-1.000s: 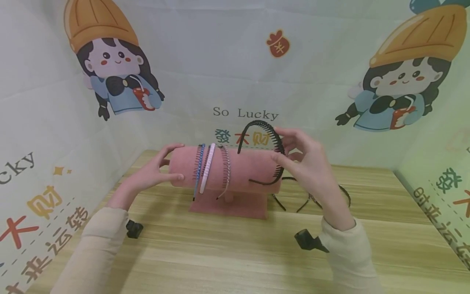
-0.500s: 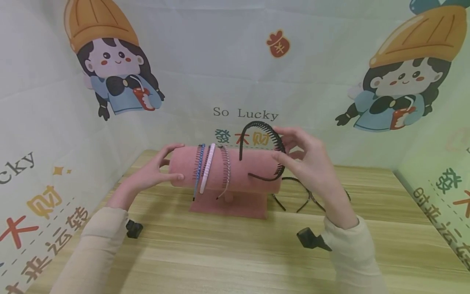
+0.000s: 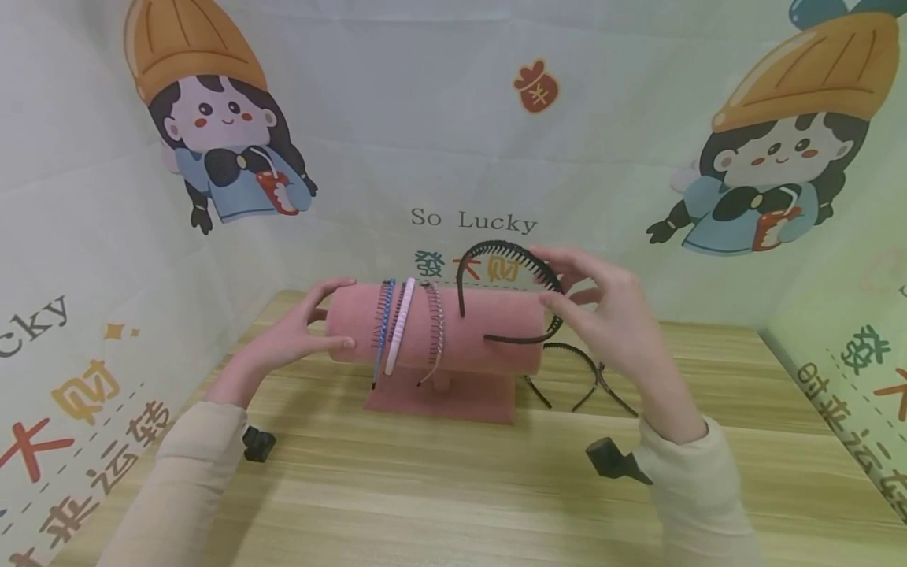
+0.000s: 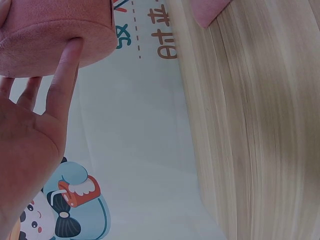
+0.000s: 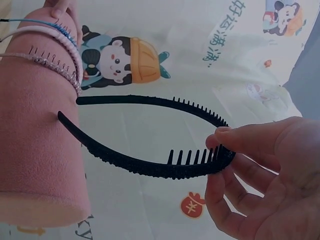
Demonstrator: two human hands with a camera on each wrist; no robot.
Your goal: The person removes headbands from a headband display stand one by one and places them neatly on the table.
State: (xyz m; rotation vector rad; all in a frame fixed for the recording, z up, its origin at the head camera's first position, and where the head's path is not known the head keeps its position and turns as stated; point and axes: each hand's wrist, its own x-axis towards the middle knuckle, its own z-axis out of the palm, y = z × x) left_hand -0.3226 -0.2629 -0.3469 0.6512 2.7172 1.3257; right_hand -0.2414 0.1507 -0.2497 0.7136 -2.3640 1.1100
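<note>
Gripping a black headband (image 5: pixel 172 171) near the right end of the pink roll (image 3: pixel 475 327)

The right hand (image 3: pixel 612 311) pinches its bend between thumb and fingers; whether the tips touch the roll is unclear. The left hand (image 3: pixel 286 335), spread wide, holds the roll's left end. Blue, white and silvery headbands (image 3: pixel 401 327) straddle it; dark headbands (image 3: pixel 597 379) lie toward the worktop's (image 3: pixel 425 488) right edge.

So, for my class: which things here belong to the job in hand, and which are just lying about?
Likely in the job:
- right hand, pinching the black toothed headband
- left hand, holding the pink display stand by one end
- blue headband, pale headband and beaded headband on that stand

Apparently not in use:
- dark headbands on the wooden table, untouched
- cartoon-printed backdrop
</note>
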